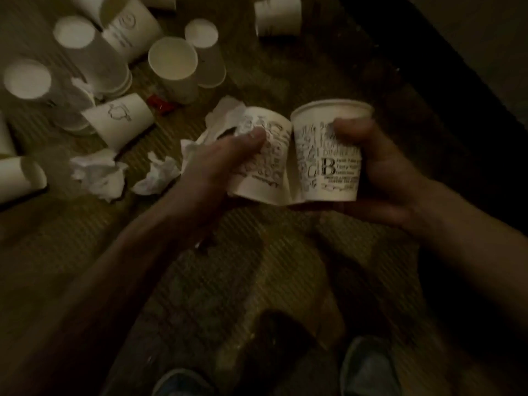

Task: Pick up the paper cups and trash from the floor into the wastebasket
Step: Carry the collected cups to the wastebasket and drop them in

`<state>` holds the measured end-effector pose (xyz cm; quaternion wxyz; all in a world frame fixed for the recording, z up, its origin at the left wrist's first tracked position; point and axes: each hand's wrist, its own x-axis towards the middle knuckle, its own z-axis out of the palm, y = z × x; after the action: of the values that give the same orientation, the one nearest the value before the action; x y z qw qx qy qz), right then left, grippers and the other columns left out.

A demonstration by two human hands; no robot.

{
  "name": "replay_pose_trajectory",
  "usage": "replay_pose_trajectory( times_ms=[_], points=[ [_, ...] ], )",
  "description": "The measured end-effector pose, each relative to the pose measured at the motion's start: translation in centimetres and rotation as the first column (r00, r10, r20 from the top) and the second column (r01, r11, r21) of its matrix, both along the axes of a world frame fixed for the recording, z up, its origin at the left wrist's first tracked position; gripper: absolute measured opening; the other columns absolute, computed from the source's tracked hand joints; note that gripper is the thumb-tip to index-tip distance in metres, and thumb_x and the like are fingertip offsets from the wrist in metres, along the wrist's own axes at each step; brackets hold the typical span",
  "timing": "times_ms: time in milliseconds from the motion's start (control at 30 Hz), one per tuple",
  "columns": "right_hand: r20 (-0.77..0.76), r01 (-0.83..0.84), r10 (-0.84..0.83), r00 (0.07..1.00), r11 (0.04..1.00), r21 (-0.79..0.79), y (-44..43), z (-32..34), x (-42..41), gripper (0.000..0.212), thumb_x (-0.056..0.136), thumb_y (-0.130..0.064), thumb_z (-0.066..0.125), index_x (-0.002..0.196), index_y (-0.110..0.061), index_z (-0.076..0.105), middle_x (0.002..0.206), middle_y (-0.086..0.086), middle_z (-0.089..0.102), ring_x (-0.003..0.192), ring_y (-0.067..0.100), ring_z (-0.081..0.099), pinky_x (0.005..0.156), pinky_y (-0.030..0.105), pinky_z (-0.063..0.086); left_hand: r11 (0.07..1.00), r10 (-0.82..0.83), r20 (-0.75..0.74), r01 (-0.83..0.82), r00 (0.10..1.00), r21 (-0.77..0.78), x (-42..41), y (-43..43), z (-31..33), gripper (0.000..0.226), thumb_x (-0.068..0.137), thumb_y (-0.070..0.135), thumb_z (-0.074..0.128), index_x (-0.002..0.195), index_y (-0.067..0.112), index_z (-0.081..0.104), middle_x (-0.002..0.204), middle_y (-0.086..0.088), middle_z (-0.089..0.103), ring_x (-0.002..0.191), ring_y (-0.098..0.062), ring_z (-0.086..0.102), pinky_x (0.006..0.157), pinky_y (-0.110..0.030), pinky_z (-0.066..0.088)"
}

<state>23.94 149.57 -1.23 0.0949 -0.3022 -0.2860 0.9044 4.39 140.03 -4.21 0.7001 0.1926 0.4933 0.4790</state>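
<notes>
Left hand (220, 158): clamped on a printed white paper cup (261, 164), frame centre.
Right hand (380, 172): clamped on a second printed white paper cup (328, 155), touching the first.
Floor litter: plain white paper cups (174, 64) and crumpled white tissues (98, 172), upper left.
Wastebasket: not visible.
Risk: thin walls may buckle under squeeze; either cup may slip.

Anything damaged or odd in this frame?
Yes. The left hand grips a printed cup that looks crushed and bent, while the right hand's cup keeps its shape. No wastebasket is in view.

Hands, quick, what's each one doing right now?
Left hand: closed on a printed paper cup.
Right hand: closed on another printed cup, upright.
</notes>
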Motion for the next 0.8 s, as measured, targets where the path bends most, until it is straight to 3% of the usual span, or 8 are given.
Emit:
replay_pose_trajectory(
  times_ms=[67, 167, 233, 300, 500, 600, 700, 800],
  points=[
    [0.023, -0.017, 0.015, 1.000, 0.997, 0.069, 0.2, 0.2, 0.5, 0.063, 0.059, -0.041, 0.085, 0.116, -0.017, 0.071, 0.120, 0.011, 0.068, 0.109, 0.029, 0.066, 0.090, 0.052, 0.054, 0.999, -0.016, -0.029, 0.017, 0.999, 0.028, 0.7, 0.3, 0.3, 0.031, 0.084, 0.049, 0.064, 0.103, 0.026, 0.074, 0.113, -0.008, 0.074, 0.103, -0.027, 0.071, 0.086, -0.047, 0.059],
    [0.085, -0.047, 0.030, 0.996, 0.976, 0.210, 0.6, 0.6, 0.7, 0.054, 0.065, -0.048, 0.076, 0.113, -0.022, 0.072, 0.122, 0.009, 0.067, 0.114, 0.031, 0.063, 0.099, 0.062, 0.042, 0.997, -0.008, -0.103, 0.016, 0.995, 0.081, 1.4, 1.0, 1.2, 0.042, 0.081, 0.052, 0.066, 0.110, 0.022, 0.071, 0.107, -0.009, 0.075, 0.092, -0.024, 0.074, 0.067, -0.038, 0.061],
    [0.106, -0.015, -0.012, 0.994, 0.968, 0.252, 0.8, 1.6, 1.1, 0.052, 0.068, -0.048, 0.068, 0.113, -0.022, 0.070, 0.121, 0.009, 0.068, 0.114, 0.031, 0.062, 0.100, 0.067, 0.039, 0.993, -0.013, -0.149, 0.030, 0.989, 0.117, 1.8, 1.7, 2.4, 0.059, 0.081, 0.052, 0.067, 0.126, 0.015, 0.060, 0.114, -0.010, 0.073, 0.101, -0.027, 0.072, 0.081, -0.048, 0.059],
    [0.118, 0.038, -0.075, 0.990, 0.956, 0.291, 0.9, 3.2, 2.2, 0.055, 0.071, -0.049, 0.064, 0.119, -0.022, 0.066, 0.122, 0.009, 0.068, 0.116, 0.031, 0.062, 0.100, 0.067, 0.040, 0.985, -0.036, -0.223, 0.072, 0.974, 0.156, 2.7, 2.2, 4.3, 0.061, 0.080, 0.053, 0.065, 0.128, 0.017, 0.057, 0.115, -0.008, 0.073, 0.106, -0.027, 0.070, 0.092, -0.053, 0.055],
    [0.228, 0.101, -0.231, 0.946, 0.877, 0.469, 0.8, 9.9, 10.1, 0.058, 0.076, -0.062, 0.060, 0.122, -0.027, 0.065, 0.123, 0.006, 0.069, 0.114, 0.026, 0.065, 0.093, 0.055, 0.050, 0.917, -0.156, -0.284, 0.246, 0.946, 0.315, 9.9, 4.4, 10.7, 0.051, 0.076, 0.055, 0.065, 0.116, 0.024, 0.064, 0.104, -0.002, 0.076, 0.093, -0.021, 0.074, 0.067, -0.031, 0.059],
    [0.166, 0.218, -0.342, 0.925, 0.836, 0.504, 0.0, 13.0, 15.8, 0.059, 0.076, -0.054, 0.065, 0.123, -0.018, 0.065, 0.124, 0.010, 0.068, 0.116, 0.026, 0.064, 0.093, 0.045, 0.054, 0.852, -0.265, -0.239, 0.343, 0.934, 0.395, 14.8, 5.2, 12.6, 0.042, 0.076, 0.055, 0.065, 0.105, 0.025, 0.073, 0.106, -0.004, 0.076, 0.097, -0.022, 0.074, 0.071, -0.028, 0.059],
    [0.152, 0.344, -0.499, 0.853, 0.757, 0.555, -1.7, 15.5, 21.1, 0.046, 0.071, -0.053, 0.069, 0.101, -0.020, 0.079, 0.115, 0.009, 0.072, 0.107, 0.024, 0.069, 0.083, 0.037, 0.058, 0.763, -0.369, -0.283, 0.462, 0.885, 0.452, 20.3, 5.8, 14.6, 0.043, 0.078, 0.064, 0.059, 0.105, 0.033, 0.071, 0.108, 0.004, 0.075, 0.099, -0.016, 0.073, 0.080, -0.032, 0.059],
    [0.134, 0.486, -0.637, 0.759, 0.691, 0.535, -3.8, 16.1, 26.2, 0.067, 0.063, -0.058, 0.077, 0.115, -0.018, 0.073, 0.122, 0.010, 0.069, 0.114, 0.025, 0.066, 0.092, 0.041, 0.055, 0.667, -0.450, -0.333, 0.559, 0.829, 0.492, 25.5, 6.8, 15.8, 0.039, 0.087, 0.066, 0.051, 0.102, 0.036, 0.071, 0.101, 0.010, 0.076, 0.094, -0.010, 0.073, 0.077, -0.025, 0.059]
  ],
)
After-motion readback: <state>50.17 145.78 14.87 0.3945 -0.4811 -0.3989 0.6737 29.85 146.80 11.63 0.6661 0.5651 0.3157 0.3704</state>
